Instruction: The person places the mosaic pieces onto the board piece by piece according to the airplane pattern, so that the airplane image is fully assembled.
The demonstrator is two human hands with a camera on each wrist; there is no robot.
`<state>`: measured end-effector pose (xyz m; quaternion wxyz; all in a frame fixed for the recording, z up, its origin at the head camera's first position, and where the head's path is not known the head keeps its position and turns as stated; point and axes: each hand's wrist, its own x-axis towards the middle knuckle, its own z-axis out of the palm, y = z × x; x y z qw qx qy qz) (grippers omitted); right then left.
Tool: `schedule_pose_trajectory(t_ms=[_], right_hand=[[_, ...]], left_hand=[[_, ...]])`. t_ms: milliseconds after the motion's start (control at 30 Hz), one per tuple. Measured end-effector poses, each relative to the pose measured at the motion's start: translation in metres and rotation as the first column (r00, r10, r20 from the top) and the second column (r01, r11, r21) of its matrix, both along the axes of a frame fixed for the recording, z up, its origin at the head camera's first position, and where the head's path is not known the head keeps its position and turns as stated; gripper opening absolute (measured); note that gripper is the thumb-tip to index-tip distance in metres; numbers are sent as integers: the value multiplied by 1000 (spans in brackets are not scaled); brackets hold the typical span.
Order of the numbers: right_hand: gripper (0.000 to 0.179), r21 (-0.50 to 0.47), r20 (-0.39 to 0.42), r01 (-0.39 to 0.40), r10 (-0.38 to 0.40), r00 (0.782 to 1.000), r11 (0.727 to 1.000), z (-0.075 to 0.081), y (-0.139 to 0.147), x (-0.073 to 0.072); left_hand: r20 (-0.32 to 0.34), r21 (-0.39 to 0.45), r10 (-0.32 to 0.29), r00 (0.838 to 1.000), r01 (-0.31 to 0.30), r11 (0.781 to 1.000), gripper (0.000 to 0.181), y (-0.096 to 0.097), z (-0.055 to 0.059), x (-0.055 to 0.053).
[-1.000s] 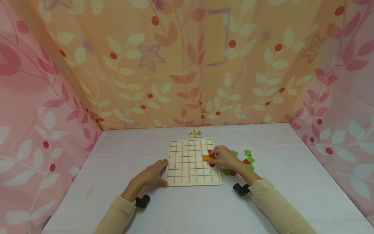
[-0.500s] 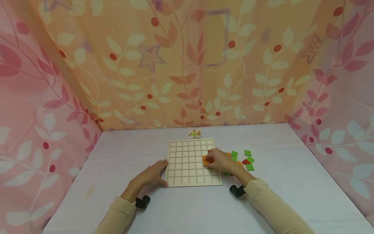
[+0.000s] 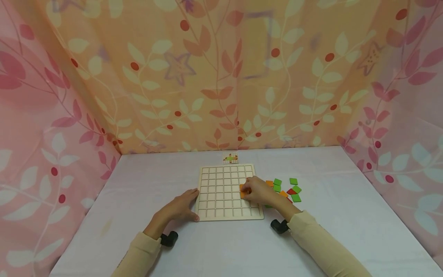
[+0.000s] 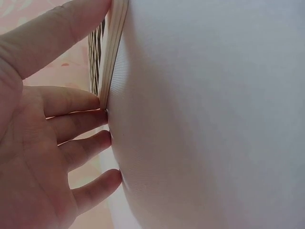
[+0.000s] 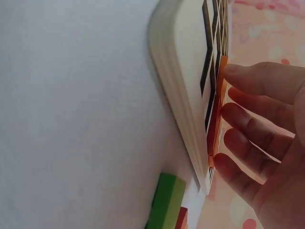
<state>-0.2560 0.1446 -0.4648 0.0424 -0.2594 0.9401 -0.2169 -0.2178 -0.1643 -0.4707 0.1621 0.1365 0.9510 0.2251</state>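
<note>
Right wrist view: an orange tile on the board touches the thumb of the relaxed right hand. The left hand, spread, touches the board's edge

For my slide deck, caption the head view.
Left hand touches a gridded board; right hand touches an orange tile on it.

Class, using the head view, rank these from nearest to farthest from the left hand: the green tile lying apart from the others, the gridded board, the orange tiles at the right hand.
1. Gridded board: touches the left hand, at the board's left edge.
2. Orange tiles: on the board's right side, at the right hand.
3. Green tile lying apart: off the board, to its right.
</note>
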Motion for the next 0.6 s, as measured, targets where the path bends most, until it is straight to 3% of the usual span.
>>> schedule_pose_trajectory(t_ms=[367,600], right_hand=[[15,3,15,28,-29,999,1000,0,-2,1],[15,18,0,5,-5,1000,1000,1,0,1]], left_hand=[[3,-6,5,1000,-5,1000,98,1,0,-1],[2,-7,3,1000,-3,1000,98,1,0,0]])
